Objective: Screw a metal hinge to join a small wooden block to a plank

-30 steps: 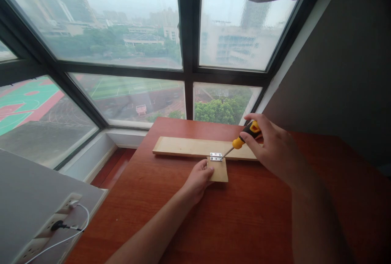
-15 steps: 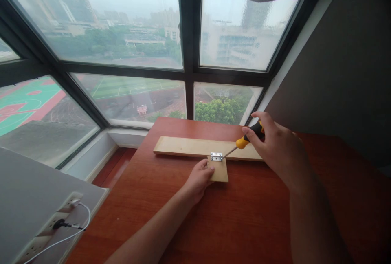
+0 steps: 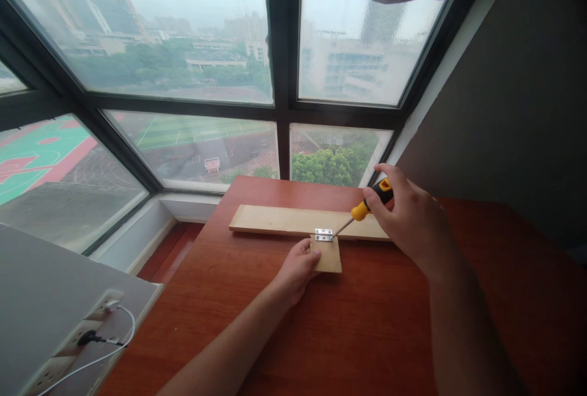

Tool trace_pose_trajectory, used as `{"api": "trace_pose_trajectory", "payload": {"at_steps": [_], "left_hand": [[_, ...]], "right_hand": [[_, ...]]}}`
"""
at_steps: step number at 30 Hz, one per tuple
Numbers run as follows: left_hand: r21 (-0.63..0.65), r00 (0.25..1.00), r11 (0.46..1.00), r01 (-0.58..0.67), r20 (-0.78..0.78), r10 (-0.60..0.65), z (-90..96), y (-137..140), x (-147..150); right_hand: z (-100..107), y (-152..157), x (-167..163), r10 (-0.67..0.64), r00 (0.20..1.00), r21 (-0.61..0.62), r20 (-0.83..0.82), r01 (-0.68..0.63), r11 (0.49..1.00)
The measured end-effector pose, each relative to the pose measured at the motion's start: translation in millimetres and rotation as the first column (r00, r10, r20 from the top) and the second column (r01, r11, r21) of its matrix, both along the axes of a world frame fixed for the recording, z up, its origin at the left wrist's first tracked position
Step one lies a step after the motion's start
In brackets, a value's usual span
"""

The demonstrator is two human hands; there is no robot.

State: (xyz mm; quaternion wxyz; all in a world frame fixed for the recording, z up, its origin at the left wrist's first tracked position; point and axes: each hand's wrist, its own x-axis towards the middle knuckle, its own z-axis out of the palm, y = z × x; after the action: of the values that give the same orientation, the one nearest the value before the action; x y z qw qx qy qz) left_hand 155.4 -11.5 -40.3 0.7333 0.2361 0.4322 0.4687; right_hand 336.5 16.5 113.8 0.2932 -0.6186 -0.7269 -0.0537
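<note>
A small wooden piece is gripped at its left edge by my left hand, thumb on top. A silver hinge spans the joint between that piece and a long pale wooden board lying across the table. My right hand is closed around the black-and-yellow handle of a screwdriver. The screwdriver slants down to the left, and its tip meets a screw at the hinge's lower right corner. Several screw heads show on the hinge. My right hand hides the board's right end.
The reddish-brown table stands against large windows with dark frames. At lower left, a white wall carries sockets with a plugged-in white cable. A dark wall rises on the right.
The screwdriver handle has turned a little in my right hand, showing more of its yellow part. Its tip stays at the same screw. My left hand keeps its hold on the small wooden piece.
</note>
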Motion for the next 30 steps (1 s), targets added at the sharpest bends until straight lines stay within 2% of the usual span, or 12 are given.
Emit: {"api": "trace_pose_trajectory", "payload": {"at_steps": [4, 8, 10, 13, 16, 18, 22, 24, 26, 30], "left_hand": [[0.006, 1.000, 1.000, 0.000, 0.003, 0.000, 2.0, -0.8, 0.2], [-0.003, 1.000, 1.000, 0.005, 0.002, -0.005, 2.7, -0.6, 0.2], [-0.004, 1.000, 1.000, 0.010, 0.000, -0.010, 2.1, -0.2, 0.3], [0.003, 1.000, 1.000, 0.013, -0.001, -0.013, 0.7, 0.4, 0.5], [0.012, 1.000, 1.000, 0.010, 0.002, -0.010, -0.5, 0.5, 0.4], [0.009, 1.000, 1.000, 0.011, -0.001, -0.011, -1.1, 0.4, 0.2], [0.007, 1.000, 1.000, 0.013, 0.005, -0.013, -3.1, 0.8, -0.2], [0.007, 1.000, 1.000, 0.012, 0.008, -0.012, -3.9, 1.0, -0.1], [0.006, 1.000, 1.000, 0.010, 0.005, -0.010, -3.7, 0.9, 0.0], [0.002, 1.000, 1.000, 0.007, 0.007, -0.007, 0.6, -0.1, 0.3]], "right_hand": [[1.1, 0.7, 1.0, 0.175, 0.971, -0.057, -0.161, -0.186, 0.981], [-3.4, 4.9, -2.2, 0.048, 0.997, 0.031, -0.064, -0.046, 0.998], [-6.5, 7.7, -5.0, 0.020, 0.999, 0.078, -0.036, -0.017, 0.997], [-8.7, 9.6, -7.7, 0.145, 0.979, 0.056, -0.141, -0.138, 0.989], [-8.9, 9.2, -8.2, 0.278, 0.928, 0.017, -0.247, -0.282, 0.959], [-9.8, 9.3, -8.6, 0.238, 0.948, 0.036, -0.213, -0.236, 0.971], [-12.6, 11.2, -10.2, 0.027, 0.999, 0.120, -0.041, -0.022, 0.993], [-12.3, 11.3, -10.1, -0.004, 1.000, 0.120, -0.009, 0.005, 0.993], [-10.5, 10.3, -8.8, 0.023, 0.999, 0.088, -0.033, -0.020, 0.996], [-6.1, 6.7, -5.1, 0.183, 0.972, 0.003, -0.147, -0.185, 0.983]]}}
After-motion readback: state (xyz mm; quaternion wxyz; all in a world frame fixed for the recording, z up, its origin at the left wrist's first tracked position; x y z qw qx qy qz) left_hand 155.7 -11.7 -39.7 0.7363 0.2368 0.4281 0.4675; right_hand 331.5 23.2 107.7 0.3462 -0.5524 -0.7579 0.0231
